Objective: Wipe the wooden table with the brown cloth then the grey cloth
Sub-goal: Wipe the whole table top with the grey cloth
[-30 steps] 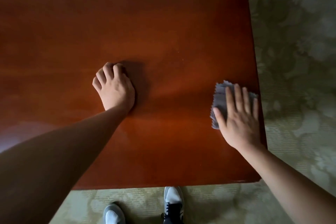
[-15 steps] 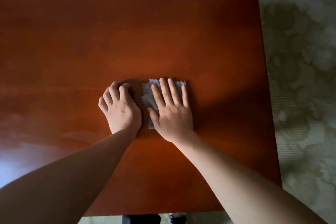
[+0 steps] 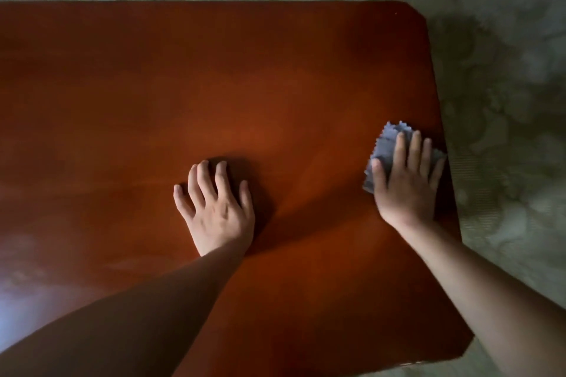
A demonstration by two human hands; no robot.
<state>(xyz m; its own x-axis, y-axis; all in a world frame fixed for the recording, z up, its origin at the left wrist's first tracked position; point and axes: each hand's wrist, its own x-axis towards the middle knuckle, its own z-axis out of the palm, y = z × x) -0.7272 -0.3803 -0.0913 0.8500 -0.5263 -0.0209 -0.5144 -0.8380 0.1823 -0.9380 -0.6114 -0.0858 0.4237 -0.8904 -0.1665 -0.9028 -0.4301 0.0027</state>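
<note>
Can't read anything here tbh, no lettering on my wooden table [image 3: 245, 86] or the grey cloth [image 3: 386, 145].

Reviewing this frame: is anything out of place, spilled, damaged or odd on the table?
Nothing spilled or damaged. The grey cloth lies under the flat right hand at the right edge of the wooden table, one corner reaching the rim. The left hand rests on the wood; no brown cloth can be made out.
</note>
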